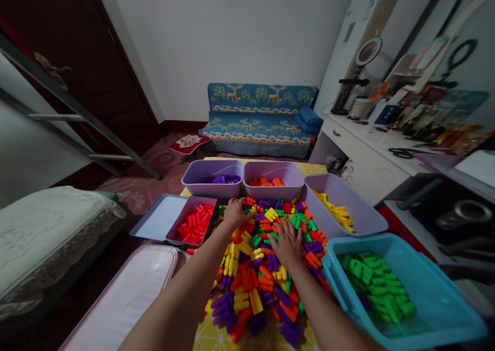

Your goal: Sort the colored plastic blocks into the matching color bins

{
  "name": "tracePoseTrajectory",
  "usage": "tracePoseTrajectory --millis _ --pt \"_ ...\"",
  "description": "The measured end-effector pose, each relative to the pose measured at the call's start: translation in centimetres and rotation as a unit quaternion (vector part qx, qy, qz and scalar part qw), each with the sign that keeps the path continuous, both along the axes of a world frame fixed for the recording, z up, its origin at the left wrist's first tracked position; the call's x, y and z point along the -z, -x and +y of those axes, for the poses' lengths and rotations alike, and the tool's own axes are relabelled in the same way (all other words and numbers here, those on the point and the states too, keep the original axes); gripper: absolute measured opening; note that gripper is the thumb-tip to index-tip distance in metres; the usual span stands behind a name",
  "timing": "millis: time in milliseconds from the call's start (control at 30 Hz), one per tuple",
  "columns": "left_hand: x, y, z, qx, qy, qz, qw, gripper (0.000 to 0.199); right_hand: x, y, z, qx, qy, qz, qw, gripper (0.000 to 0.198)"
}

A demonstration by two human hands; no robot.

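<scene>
**Mixed pile (249, 279) on table (207, 338)**

Far-left bin (211, 189): purple pieces (225, 179). Far-middle bin (273, 192): orange pieces (266, 182). Right bin (365, 217): yellow pieces (334, 211). Near-right tub (436, 294): green pieces (381, 284). Left tray (201, 200): red pieces (195, 224). Left hand (235, 213) bends over the pile's far side, grip unclear; right hand (288, 241) lies palm-down, fingers spread.

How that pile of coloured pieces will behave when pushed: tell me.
The pile will probably spread rather than move as one, since its pieces lie loose. Their smooth, slightly shiny surfaces suggest stiff, somewhat slippery plastic. Many look like tubes joined side by side, so they should slide more than roll.
</scene>
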State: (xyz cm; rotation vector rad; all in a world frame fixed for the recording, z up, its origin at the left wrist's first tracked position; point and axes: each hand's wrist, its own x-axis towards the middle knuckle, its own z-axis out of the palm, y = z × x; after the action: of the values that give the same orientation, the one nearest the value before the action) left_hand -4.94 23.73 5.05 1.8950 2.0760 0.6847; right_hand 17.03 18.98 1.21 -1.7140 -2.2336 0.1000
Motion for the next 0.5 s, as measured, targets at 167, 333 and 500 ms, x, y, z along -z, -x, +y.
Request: tracePoseTrajectory --millis 167,333,500 --pt "-1.0 -1.0 -1.4 0.028 0.034 0.05 0.998 0.054 -0.2 0.1 -0.1 0.002 0.01 -0.004 1.0 0.045" --pt "-1.9 -1.9 -3.2 0.056 0.066 0.038 0.996 0.055 -0.2 0.2 -0.1 0.011 0.007 -0.027 1.0 0.047" --pt "-1.9 -3.2 -5.6 0.085 0.062 -0.038 0.994 0.06 0.0 0.1 0.0 0.012 0.013 -0.043 0.999 0.047"
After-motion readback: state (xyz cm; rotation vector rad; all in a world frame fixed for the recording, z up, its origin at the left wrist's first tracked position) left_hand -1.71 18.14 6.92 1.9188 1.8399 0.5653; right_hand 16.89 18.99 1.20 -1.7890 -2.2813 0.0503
